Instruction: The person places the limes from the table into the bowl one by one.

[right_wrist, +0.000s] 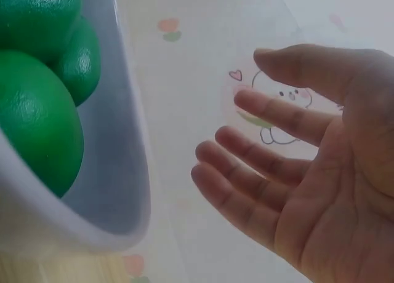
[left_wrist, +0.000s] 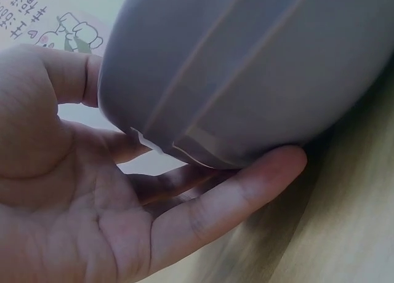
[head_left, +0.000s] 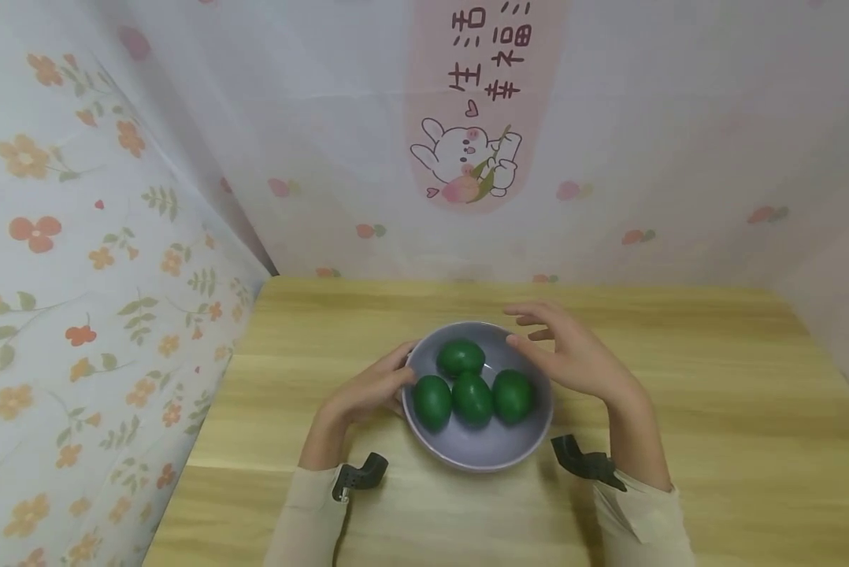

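Observation:
A round grey-purple bowl (head_left: 476, 452) sits on the wooden table with several smooth, glossy green egg-shaped objects (head_left: 472, 398) inside. My left hand (head_left: 372, 383) holds the bowl at its left side, thumb at the rim. In the left wrist view, the fingers (left_wrist: 231, 200) of that hand reach under the bowl's ribbed outer wall (left_wrist: 240, 74). My right hand (head_left: 569, 350) hovers by the upper right rim, fingers relaxed and apart. The right wrist view shows its palm (right_wrist: 332, 184) holding nothing, a short gap away from the bowl.
Beneath the bowl is a light wood-grain table (head_left: 715, 409). A white curtain with a rabbit print (head_left: 467, 157) hangs behind the table's back edge, and a floral cloth (head_left: 98, 315) hangs along the left. Black wrist mounts (head_left: 362, 476) are fixed at both sleeves.

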`<action>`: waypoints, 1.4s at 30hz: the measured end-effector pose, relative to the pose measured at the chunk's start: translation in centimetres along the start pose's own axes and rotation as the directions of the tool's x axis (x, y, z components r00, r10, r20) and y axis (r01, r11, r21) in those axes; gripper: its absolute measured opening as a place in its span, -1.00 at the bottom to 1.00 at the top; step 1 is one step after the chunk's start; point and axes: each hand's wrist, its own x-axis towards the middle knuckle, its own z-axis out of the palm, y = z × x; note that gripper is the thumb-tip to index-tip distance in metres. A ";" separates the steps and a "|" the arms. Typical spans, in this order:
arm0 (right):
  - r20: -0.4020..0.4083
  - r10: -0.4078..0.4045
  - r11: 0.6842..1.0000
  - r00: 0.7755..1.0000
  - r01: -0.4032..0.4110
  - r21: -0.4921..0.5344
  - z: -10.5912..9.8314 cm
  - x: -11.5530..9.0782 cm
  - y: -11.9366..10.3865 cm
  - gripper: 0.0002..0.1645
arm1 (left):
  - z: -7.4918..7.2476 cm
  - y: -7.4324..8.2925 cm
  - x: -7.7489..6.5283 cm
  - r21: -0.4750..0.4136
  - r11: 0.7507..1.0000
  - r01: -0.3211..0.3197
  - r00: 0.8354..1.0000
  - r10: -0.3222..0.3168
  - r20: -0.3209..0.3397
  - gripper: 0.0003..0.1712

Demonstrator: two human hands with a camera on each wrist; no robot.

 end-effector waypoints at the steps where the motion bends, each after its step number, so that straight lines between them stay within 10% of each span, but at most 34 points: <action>1: -0.006 0.005 1.000 1.000 -0.005 -0.009 -0.1 0.1 0.0 -0.44 | -0.1 0.1 0.0 0.001 1.000 -0.002 1.000 0.002 0.001 -0.14; 42: -0.049 0.099 0.984 0.994 -0.105 -0.145 -1.2 0.5 0.1 -0.35 | -1.1 2.4 -2.0 0.077 0.997 -0.017 0.995 0.024 -0.094 -0.25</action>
